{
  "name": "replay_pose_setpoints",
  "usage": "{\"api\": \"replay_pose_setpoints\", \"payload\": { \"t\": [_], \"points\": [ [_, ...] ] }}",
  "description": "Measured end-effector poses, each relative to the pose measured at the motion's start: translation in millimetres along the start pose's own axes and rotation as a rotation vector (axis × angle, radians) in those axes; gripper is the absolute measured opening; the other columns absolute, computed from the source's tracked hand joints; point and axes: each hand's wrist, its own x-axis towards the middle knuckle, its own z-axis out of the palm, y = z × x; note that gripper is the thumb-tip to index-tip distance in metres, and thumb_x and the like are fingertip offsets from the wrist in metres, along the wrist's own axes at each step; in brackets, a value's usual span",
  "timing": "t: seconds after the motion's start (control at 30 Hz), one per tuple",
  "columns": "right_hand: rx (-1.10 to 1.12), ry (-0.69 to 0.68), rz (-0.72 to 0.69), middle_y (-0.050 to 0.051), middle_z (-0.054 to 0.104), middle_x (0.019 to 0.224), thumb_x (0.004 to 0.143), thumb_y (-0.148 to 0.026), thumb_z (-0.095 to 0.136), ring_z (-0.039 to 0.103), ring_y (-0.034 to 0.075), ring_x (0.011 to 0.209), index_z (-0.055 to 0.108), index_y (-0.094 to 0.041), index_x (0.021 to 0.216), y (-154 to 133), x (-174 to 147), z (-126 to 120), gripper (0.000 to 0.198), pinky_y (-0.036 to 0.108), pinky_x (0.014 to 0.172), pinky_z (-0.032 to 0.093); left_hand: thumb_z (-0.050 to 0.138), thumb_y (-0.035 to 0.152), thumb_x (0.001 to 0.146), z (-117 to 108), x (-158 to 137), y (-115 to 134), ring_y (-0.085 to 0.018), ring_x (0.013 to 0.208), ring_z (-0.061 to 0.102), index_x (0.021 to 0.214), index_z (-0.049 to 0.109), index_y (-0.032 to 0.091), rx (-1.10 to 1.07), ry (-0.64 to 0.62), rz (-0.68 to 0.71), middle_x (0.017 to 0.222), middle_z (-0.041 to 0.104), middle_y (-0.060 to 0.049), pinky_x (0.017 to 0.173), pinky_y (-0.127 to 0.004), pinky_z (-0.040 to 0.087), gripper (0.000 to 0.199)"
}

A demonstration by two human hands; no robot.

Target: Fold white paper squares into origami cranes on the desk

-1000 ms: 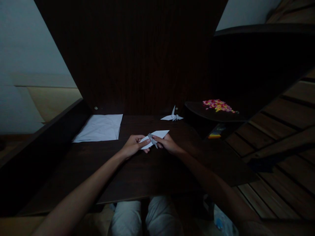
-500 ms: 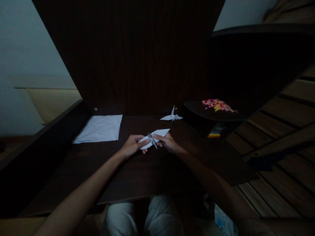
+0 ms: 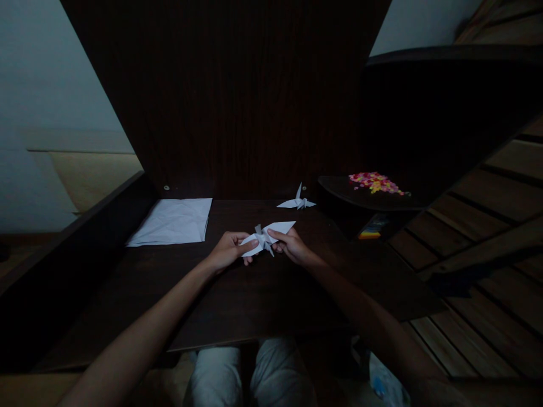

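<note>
Between my two hands is a white origami crane [image 3: 263, 239], held above the dark desk with its wings spread to either side. My left hand [image 3: 231, 250] pinches the left wing, thumb on top and fingers beneath. My right hand [image 3: 291, 245] grips the right wing in the same way, and that wing's tip sticks out past the thumb. The fingers under the paper are partly hidden. Behind my right hand, a second white paper crane [image 3: 298, 203] stands on the desk near the back panel.
A stack of white paper sheets [image 3: 172, 222] lies at the back left of the desk [image 3: 237, 316]. On a small corner shelf [image 3: 339, 189] to the right sits a heap of pink, red and yellow pieces [image 3: 377, 182]. Below the shelf is an item with coloured stripes [image 3: 370, 233].
The wings of the held crane are pulled a little further apart and its middle looks wider and flatter. My right hand has shifted slightly to the right.
</note>
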Motion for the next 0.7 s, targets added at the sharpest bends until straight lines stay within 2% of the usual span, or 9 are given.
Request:
{"api": "replay_pose_setpoints", "payload": {
  "t": [0.7],
  "points": [
    [0.029,0.080,0.003,-0.003,0.056,0.052,0.061,-0.035,0.075,0.045,0.006,0.039,0.060,-0.015,0.071,-6.6,-2.3,3.7,0.027,0.016,0.032,0.028,0.075,0.045,0.068,-3.2,2.0,-2.6,-0.008,0.044,0.054,0.077,0.067,0.010,-0.023,0.031,-0.006,0.056,0.063,-0.002,0.044,-0.019,0.044,0.037]
  ]
}}
